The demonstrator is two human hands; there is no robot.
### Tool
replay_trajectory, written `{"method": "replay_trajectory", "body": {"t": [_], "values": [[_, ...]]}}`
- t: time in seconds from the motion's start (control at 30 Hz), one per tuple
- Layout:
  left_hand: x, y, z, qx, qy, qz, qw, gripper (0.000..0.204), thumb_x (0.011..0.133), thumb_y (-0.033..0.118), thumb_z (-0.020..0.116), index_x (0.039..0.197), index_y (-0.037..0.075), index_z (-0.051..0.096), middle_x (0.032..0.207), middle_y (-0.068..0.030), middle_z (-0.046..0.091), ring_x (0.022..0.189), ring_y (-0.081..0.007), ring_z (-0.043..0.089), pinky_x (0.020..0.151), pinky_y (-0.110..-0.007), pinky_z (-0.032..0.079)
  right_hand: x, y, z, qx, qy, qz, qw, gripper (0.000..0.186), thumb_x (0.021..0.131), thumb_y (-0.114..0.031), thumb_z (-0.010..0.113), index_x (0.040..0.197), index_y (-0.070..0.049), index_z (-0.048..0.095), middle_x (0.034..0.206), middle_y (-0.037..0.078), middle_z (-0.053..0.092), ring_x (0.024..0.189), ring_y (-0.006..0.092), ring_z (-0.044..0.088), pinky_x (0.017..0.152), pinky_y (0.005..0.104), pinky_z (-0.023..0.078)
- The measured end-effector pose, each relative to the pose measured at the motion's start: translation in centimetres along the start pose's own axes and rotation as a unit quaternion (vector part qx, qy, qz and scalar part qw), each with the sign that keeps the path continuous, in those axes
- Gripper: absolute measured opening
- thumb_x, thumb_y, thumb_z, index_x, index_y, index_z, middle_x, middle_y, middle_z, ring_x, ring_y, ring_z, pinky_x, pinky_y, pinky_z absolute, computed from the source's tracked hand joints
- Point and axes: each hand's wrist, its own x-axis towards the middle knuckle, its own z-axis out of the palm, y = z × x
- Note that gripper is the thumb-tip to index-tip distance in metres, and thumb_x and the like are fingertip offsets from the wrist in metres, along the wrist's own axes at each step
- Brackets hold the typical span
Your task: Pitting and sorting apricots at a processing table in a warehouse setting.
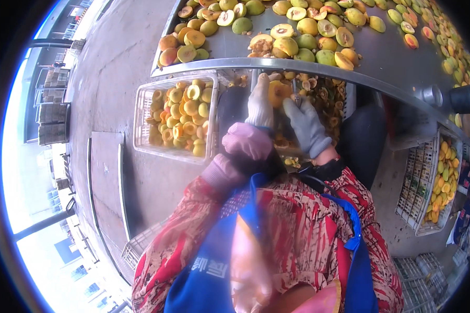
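Observation:
My left hand (260,101), in a white glove, is closed on an orange-yellow peach half (280,93) with its cut side up. My right hand (308,125), in a grey-white glove, is closed around a small metal tool (296,98) beside the peach half; most of the tool is hidden by the fingers. Both hands are just under the front edge of a metal table (224,63). Below and beyond them, a crate holds brown pits and scraps (326,96). Left of my hands stands a white plastic crate (139,117) filled with pitted yellow peach halves (183,117).
Many cut peaches (303,31) lie on the metal table. A dark cylinder (463,99) stands at its right. A tilted white crate (420,182) of peaches is at the right, with grey crates (415,284) below it. Concrete floor (156,193) stretches left.

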Motion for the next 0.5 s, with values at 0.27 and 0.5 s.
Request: {"method": "replay_trajectory", "body": {"t": [0.27,0.5], "values": [[0.4,-1.0,-0.4,-0.091,-0.029,-0.054,0.994,0.047,0.094,0.037,0.049,0.117,-0.004,0.048,0.089,-0.0167,0.062,0.076,-0.0234,0.061,0.067,-0.033,0.051,-0.9,1.3,-0.4,-0.498,0.104,-0.144,0.849,0.033,0.086,-0.018,0.058,0.111,0.002,0.049,0.092,0.028,0.06,0.087,0.0447,0.057,0.073,0.0461,0.045],[0.9,-2.5,0.0,-0.154,0.014,-0.063,0.986,0.043,0.095,0.035,0.045,0.119,-0.001,0.05,0.086,-0.0158,0.062,0.074,-0.0232,0.06,0.067,-0.032,0.05,-0.8,0.0,0.5,-0.523,0.102,-0.069,0.843,0.042,0.083,-0.015,0.058,0.12,0.001,0.046,0.094,0.028,0.06,0.09,0.045,0.057,0.076,0.0477,0.046]]}}
